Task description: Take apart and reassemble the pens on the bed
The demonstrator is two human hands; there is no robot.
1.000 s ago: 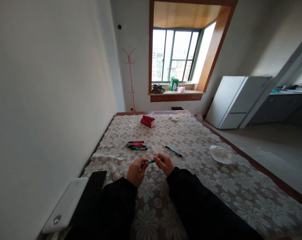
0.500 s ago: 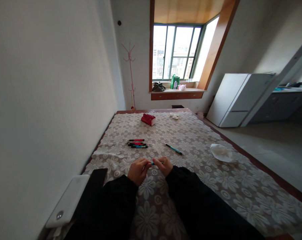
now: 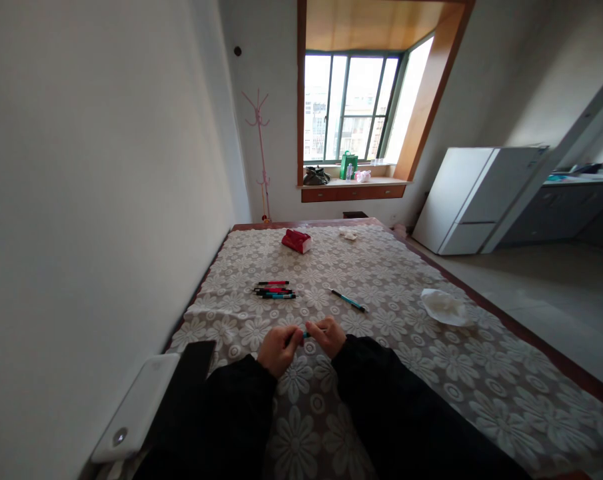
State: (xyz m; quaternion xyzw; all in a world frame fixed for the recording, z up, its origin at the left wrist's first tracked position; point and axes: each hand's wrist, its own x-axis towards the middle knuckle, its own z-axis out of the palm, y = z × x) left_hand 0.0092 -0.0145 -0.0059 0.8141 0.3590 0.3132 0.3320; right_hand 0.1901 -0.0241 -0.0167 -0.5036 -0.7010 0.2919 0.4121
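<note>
While the left hand (image 3: 280,351) and right hand (image 3: 328,336) grip a pen (image 3: 306,335) between them over the cloth (image 3: 401,267), a lone pen (image 3: 348,301) and a pile of pens (image 3: 278,296) lie beyond. Handling of the first appears unfinished, its progress hidden by the grip.

Compared with one second ago, the left hand (image 3: 278,351) and the right hand (image 3: 330,337) are closer together, so less of the blue pen (image 3: 306,335) shows between them. The left hand is more curled. The pen pile (image 3: 276,292) beyond both hands is now slightly farther from them.
</note>
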